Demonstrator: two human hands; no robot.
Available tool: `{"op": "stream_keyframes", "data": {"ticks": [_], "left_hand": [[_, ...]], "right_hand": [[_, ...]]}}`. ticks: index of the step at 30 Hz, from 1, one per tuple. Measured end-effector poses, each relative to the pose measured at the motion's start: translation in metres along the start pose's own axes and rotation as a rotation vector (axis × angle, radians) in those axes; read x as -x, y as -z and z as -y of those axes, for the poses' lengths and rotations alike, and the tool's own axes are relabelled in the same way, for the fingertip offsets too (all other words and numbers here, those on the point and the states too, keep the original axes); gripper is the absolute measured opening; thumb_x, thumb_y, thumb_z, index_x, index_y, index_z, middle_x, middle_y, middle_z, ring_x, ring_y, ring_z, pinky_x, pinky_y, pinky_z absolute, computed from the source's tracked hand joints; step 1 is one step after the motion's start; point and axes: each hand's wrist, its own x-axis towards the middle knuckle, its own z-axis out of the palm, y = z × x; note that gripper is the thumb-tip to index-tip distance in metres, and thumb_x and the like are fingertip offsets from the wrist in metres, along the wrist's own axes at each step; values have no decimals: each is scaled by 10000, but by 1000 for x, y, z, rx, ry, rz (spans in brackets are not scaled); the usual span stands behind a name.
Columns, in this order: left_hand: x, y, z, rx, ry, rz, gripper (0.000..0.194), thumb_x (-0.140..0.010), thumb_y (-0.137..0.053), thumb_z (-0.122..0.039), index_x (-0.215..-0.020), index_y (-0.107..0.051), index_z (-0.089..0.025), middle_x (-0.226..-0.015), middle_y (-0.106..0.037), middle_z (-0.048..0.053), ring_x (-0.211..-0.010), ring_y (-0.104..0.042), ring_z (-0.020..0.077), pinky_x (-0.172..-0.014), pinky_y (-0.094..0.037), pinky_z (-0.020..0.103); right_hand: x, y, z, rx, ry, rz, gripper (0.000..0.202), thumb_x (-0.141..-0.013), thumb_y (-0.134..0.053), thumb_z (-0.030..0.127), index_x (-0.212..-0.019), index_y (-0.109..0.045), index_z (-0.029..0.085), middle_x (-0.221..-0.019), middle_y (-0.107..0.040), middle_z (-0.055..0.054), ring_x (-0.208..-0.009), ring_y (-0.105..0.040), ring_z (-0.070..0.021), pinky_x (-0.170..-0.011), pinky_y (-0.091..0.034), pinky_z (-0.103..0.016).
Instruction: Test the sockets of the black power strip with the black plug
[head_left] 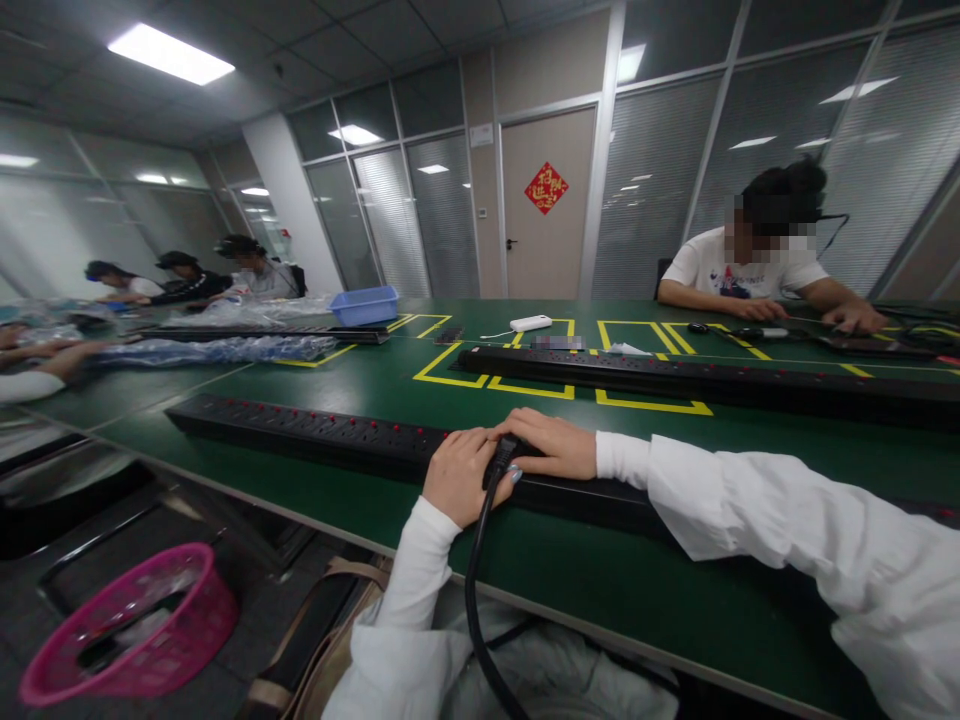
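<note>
A long black power strip (300,428) with red switches lies along the near side of the green table (600,585). My left hand (459,476) grips a black plug (504,452) at the strip, and its thick black cable (474,590) hangs down over the table edge toward my lap. My right hand (546,444) rests flat on top of the strip right beside the plug, fingers touching it. Both sleeves are white.
A second long black power strip (705,378) lies farther back over yellow tape marks. A person in a white shirt (750,268) works at the far right; several people sit at the far left. A blue bin (366,304), a white adapter (531,323) and a pink basket (127,625) on the floor are in view.
</note>
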Motion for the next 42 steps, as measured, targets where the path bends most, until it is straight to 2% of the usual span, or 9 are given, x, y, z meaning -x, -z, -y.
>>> {"op": "stream_keyframes", "data": {"ticks": [20,31,42], "left_hand": [[0,-2,-1,11,34,16,360,-664,-510,-373,-959,-528,-167,-954,-589,78,-920,-532,238,-828,-396,373],[0,-1,0,-5,20,13,371,-723,-470,-456,-950,-542,-171,-944,-592,89,-922,-535,236,-812,-405,381],[0,-1,0,-11,18,25,368,-726,-472,-445,-959,-532,-166,-953,-587,84,-930,-530,230,-821,-404,378]], "right_hand": [[-1,-4,-3,35,18,-9,384,-835,-415,379,-1155,-389,170,-1029,-446,-97,-948,-413,-196,-767,-402,-339],[-2,-7,-7,79,5,10,408,-832,-393,411,-1162,-382,171,-1036,-443,-100,-946,-410,-204,-725,-422,-330],[-2,-5,-5,92,22,0,394,-835,-391,403,-1150,-383,166,-1018,-452,-98,-926,-418,-200,-710,-416,-319]]}}
